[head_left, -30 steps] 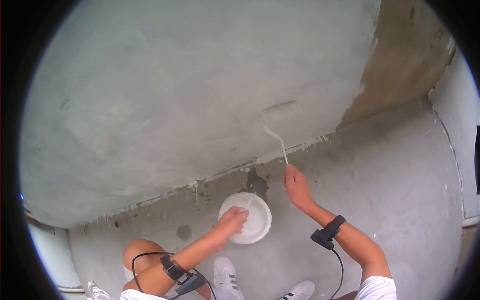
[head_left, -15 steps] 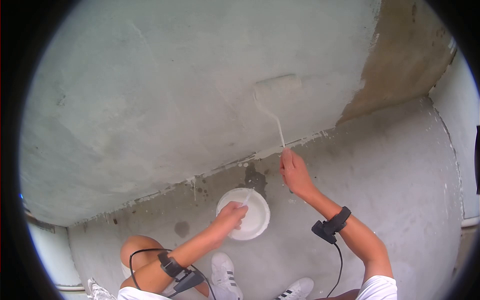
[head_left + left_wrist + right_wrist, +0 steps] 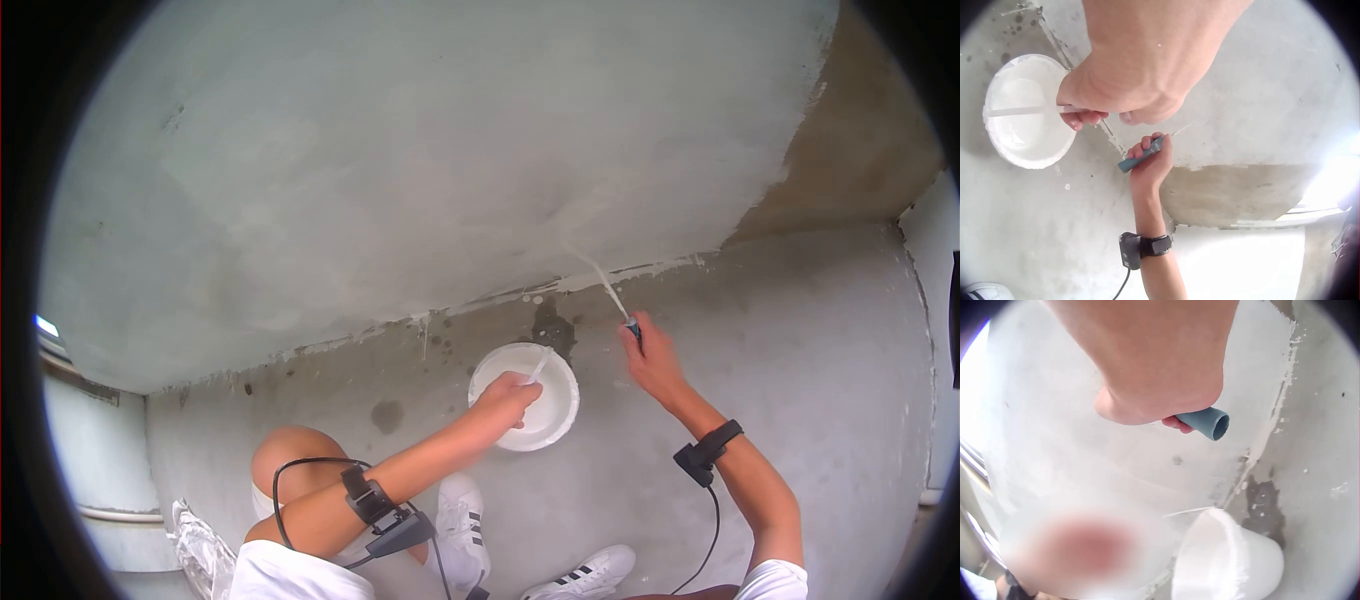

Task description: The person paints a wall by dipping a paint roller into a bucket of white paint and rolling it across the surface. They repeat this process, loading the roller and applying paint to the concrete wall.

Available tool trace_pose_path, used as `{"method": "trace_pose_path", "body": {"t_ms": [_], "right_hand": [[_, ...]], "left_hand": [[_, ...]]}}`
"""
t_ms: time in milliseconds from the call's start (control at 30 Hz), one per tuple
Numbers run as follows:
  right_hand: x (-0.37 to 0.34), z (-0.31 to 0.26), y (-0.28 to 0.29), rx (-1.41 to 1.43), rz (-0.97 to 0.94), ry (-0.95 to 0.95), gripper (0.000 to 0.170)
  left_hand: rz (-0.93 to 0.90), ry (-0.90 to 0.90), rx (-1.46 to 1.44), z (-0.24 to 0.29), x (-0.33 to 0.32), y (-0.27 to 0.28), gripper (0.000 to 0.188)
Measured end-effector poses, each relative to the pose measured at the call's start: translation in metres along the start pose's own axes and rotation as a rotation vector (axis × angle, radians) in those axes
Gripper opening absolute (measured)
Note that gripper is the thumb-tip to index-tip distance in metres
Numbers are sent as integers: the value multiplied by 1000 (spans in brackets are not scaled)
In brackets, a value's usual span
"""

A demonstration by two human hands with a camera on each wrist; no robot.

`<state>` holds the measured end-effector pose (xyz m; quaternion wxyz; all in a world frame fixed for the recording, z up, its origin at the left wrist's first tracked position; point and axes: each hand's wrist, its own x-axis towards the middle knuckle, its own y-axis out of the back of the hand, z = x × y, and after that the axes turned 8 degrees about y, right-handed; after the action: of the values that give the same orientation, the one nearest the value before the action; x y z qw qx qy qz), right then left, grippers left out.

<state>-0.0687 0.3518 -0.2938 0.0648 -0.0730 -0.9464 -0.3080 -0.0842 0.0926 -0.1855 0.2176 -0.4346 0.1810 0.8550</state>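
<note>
My right hand point(image 3: 655, 362) grips the blue-grey handle point(image 3: 1141, 155) of a paint roller, its fingers wrapped round it. The roller's bent white frame point(image 3: 600, 280) reaches up to the wall, where the pale roller head blends into the painted surface. My left hand point(image 3: 508, 402) holds the white handle point(image 3: 1022, 112) of a white bucket point(image 3: 567, 412), over its opening. The bucket stands on the floor near the wall's foot with white paint point(image 3: 1022, 132) inside. In the right wrist view the open end of the roller's handle point(image 3: 1211, 423) sticks out below my palm.
The wall point(image 3: 400, 150) is coated pale grey-white, with a bare brown patch point(image 3: 850, 160) at the right. A paint-spattered seam runs between wall and floor. Dark wet stains point(image 3: 552, 330) mark the floor by the bucket. Two white shoes point(image 3: 462, 530) stand below.
The roller first went up the wall, then came back down and leftward across it. The head view has turned, shifting the scene rightward. My left hand stays on the bucket's handle.
</note>
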Motion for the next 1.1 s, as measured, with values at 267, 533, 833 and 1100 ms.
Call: {"method": "trace_pose_path", "body": {"t_ms": [267,533,833,1100], "right_hand": [[-7,19,-22,-64,-103,-105,31],[-4,5,-32,441,-353,-254,42],[8,-14,-12,291,-335,-388,43],[-6,8,-5,243,-259,-381,54]], "left_hand": [[-27,13,5,6,0,-2,39],[-34,3,-26,1,2,-3,38],[-33,-3,-17,-2,2,-1,37],[-29,-26,-37,-3,5,-2,31]]}}
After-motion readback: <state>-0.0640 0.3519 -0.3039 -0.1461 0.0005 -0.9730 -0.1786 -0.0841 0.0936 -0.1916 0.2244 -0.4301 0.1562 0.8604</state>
